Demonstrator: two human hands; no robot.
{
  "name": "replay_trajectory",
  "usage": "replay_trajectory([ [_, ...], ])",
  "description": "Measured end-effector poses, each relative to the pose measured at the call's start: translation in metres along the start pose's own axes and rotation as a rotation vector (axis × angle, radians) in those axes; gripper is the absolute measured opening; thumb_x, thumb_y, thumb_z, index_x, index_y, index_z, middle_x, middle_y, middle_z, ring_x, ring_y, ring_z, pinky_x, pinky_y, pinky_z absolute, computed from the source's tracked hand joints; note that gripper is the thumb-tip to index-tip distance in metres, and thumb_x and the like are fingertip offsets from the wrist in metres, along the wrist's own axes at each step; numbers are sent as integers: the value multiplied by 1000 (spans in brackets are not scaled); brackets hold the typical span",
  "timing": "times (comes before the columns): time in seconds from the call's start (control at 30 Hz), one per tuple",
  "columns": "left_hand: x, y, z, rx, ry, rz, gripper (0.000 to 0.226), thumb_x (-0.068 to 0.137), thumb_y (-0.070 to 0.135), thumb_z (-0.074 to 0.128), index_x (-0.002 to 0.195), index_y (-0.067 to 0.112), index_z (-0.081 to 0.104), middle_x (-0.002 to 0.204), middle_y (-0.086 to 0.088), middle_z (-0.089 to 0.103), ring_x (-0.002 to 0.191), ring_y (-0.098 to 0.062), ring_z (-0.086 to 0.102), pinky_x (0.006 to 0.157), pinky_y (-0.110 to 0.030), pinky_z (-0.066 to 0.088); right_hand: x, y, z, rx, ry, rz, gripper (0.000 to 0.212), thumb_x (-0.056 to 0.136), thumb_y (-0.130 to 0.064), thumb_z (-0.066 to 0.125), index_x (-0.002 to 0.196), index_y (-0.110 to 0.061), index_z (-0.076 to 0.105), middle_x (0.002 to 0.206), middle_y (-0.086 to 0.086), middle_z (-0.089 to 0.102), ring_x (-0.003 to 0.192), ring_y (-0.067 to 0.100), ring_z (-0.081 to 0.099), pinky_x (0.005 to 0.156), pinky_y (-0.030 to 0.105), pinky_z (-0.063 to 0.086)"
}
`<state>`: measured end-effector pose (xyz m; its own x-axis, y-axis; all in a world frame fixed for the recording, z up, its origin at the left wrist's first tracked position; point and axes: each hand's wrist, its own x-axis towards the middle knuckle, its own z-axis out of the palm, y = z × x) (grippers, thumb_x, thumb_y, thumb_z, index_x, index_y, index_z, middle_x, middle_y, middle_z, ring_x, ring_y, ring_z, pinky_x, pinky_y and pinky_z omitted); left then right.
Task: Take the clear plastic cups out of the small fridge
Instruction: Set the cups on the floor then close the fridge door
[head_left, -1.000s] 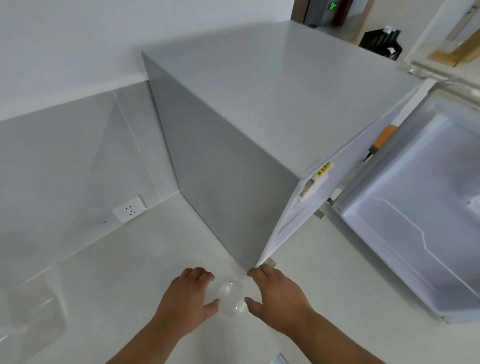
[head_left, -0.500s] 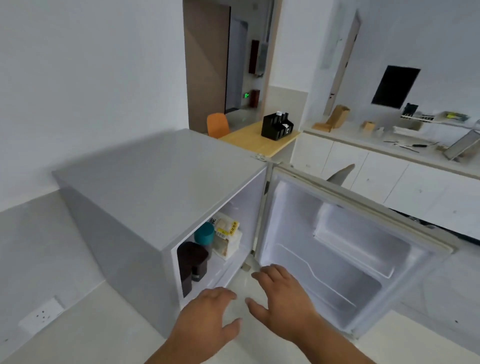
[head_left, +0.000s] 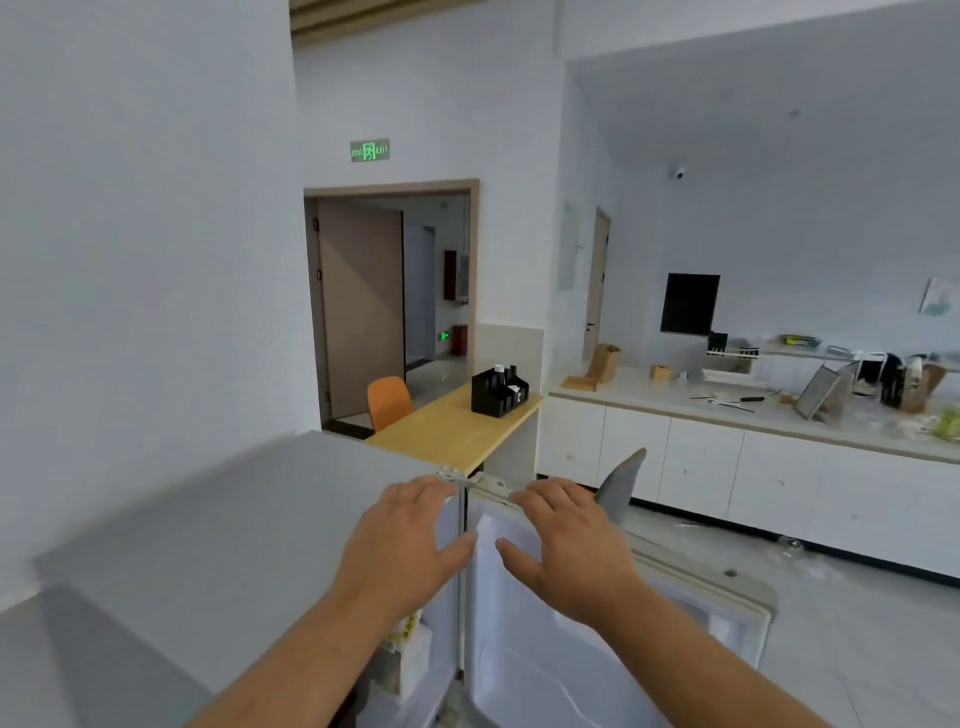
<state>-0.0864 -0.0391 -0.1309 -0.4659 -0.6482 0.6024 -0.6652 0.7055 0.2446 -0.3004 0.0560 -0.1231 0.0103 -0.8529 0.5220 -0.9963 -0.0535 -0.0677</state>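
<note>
Both hands are up in front of the small fridge (head_left: 218, 530), whose door (head_left: 613, 634) hangs open. The left hand (head_left: 402, 545) and right hand (head_left: 569, 545) are spread wide and hold nothing. I see no clear plastic cups here. Next, I think, the hands must reach down inside.

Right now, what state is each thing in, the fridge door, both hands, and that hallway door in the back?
fridge door: swung open
left hand: open, empty, raised
right hand: open, empty, raised
hallway door: open
exit sign: lit green
</note>
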Motion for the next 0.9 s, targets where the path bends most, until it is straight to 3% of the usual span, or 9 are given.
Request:
replay_trajectory([
  [0.13,32,-3,-23,49,70,11,64,86,71,48,136,32,54,139,7,60,124,-16,52,97,-35,48,21,13,-25,-15,108,-5,60,94,-65,42,137,-26,55,134,-6,57,130,17,42,111,35,35],
  [0.23,40,-23,-29,113,37,-1,60,87,68,50,135,33,55,137,7,62,122,-14,54,94,-35,50,29,34,-26,-39,97,35,60,95,-65,38,140,-27,52,139,-6,55,133,18,40,114,36,33],
  [0.3,32,-46,-26,152,-63,-56,60,87,66,51,136,31,57,140,8,61,125,-14,52,98,-35,48,22,57,-14,-60,1,135,66,95,-66,31,146,-28,46,147,-4,50,139,20,36,117,39,29],
  [0.4,-4,-93,-10,170,-246,-178,56,90,62,51,136,32,58,141,10,59,124,-14,53,101,-35,46,-19,100,23,-162,-281,315,67,99,-63,24,157,-30,26,161,-1,36,144,26,32,119,44,25],
  [0.5,-26,-120,0,58,-190,-286,40,91,54,48,117,33,68,116,6,72,92,-8,60,79,-32,51,-53,118,53,-301,-340,332,64,102,-56,19,160,-29,12,166,-1,28,140,29,36,116,45,26],
  [0.63,-18,-119,7,76,-199,-253,22,92,43,60,109,34,69,99,9,69,89,-12,59,77,-36,52,-49,115,52,-227,-275,349,51,105,-39,27,155,-31,25,158,-3,40,130,29,46,108,45,35],
  [0.73,-18,-116,8,66,-213,-277,18,91,40,63,107,34,69,93,8,66,84,-12,59,72,-36,50,-51,107,44,-212,-267,378,53,101,-25,35,154,-30,33,148,-1,48,120,30,50,103,43,40],
  [0.9,-20,-113,6,32,-208,-280,23,93,41,59,111,30,69,101,4,69,89,-15,60,77,-38,53,-44,79,25,-144,-296,363,38,97,-27,39,131,-29,57,111,2,58,93,25,55,73,38,48],
])
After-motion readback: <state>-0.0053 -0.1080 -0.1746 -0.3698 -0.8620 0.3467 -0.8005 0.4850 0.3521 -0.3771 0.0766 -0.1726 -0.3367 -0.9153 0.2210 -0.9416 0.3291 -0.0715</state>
